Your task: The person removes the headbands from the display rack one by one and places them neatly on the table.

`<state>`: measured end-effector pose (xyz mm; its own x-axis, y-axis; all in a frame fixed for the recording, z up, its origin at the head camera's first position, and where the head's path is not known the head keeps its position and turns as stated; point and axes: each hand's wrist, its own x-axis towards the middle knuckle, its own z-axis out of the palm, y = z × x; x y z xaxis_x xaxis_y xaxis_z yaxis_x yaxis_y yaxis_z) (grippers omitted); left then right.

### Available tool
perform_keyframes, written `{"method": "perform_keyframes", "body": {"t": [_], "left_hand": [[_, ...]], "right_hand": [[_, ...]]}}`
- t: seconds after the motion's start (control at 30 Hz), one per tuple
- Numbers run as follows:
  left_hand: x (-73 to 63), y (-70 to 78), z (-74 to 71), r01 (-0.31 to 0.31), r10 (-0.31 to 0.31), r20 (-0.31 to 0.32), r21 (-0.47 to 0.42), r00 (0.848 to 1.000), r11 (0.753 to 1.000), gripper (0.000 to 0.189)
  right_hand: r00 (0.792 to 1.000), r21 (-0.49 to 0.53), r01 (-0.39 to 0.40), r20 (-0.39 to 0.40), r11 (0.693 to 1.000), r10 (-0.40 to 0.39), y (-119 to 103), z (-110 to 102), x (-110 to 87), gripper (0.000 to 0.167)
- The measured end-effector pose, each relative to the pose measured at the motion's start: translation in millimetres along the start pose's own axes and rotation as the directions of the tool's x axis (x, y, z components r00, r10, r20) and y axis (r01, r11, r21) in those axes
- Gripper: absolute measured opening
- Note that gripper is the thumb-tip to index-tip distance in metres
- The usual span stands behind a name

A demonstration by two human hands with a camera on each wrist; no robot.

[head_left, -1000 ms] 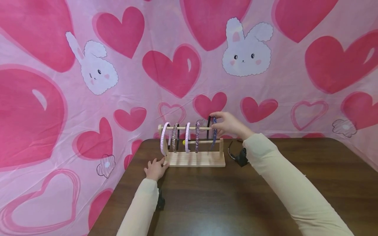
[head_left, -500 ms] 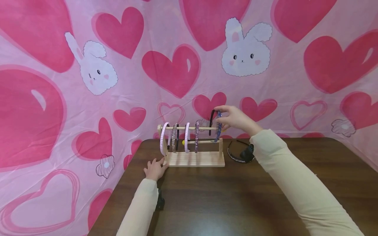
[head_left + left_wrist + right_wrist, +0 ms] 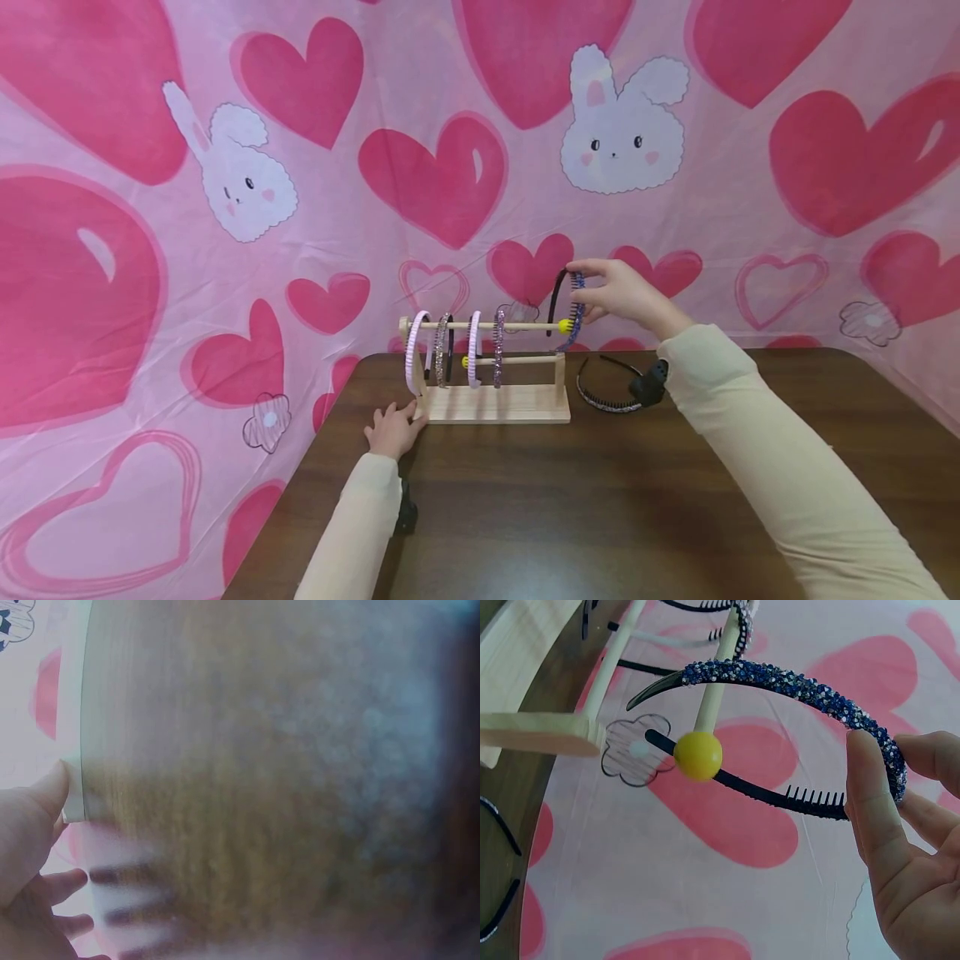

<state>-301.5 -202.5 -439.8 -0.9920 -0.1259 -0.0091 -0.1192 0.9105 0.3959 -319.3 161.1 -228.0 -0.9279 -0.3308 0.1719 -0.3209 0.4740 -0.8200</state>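
A headband (image 3: 817, 694) with glittering blue stones and black comb teeth is pinched at its crown between the thumb and fingers of my right hand (image 3: 624, 292). In the right wrist view it is around the yellow ball (image 3: 697, 756) at the free end of the rack's upper bar (image 3: 525, 326). My left hand (image 3: 393, 429) rests against the left end of the wooden rack's base (image 3: 495, 404), its fingers spread. The left wrist view shows its thumb (image 3: 52, 787) touching the base's corner.
On the upper bar hang two white-pink headbands (image 3: 412, 358) and two glittery ones (image 3: 498, 350). The lower bar (image 3: 517, 361) has a yellow tip on its left. Another comb-toothed headband (image 3: 600, 404) lies on the brown table (image 3: 525, 500) right of the rack, partly hidden by the right wrist's camera.
My right hand has moved up and right, sliding the blue headband along the upper bar to its end. The yellow ball there now shows. My left hand stays at the base.
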Motion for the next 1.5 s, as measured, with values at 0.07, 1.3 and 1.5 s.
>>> {"method": "perform_keyframes", "body": {"t": [0.07,1.3,1.5], "left_hand": [[0.6,-0.2,-0.2,-0.002,0.002,0.001,0.002,1.000,1.000,0.053],[-0.9,1.6,-0.4,0.010,-0.010,0.007,-0.003,1.000,1.000,0.056],[1.3,-0.3,2.0,0.003,-0.003,0.004,0.002,1.000,1.000,0.055]], "right_hand": [[1.000,-0.009,-0.001,-0.010,1.000,0.001,2,-4,-0.6,0.055],[0.985,0.095,-0.107,-0.123,0.990,0.119,71,-68,-37.6,0.060],[0.981,0.088,-0.137,-0.127,0.987,0.147,92,-76,-47.6,0.063]]}}
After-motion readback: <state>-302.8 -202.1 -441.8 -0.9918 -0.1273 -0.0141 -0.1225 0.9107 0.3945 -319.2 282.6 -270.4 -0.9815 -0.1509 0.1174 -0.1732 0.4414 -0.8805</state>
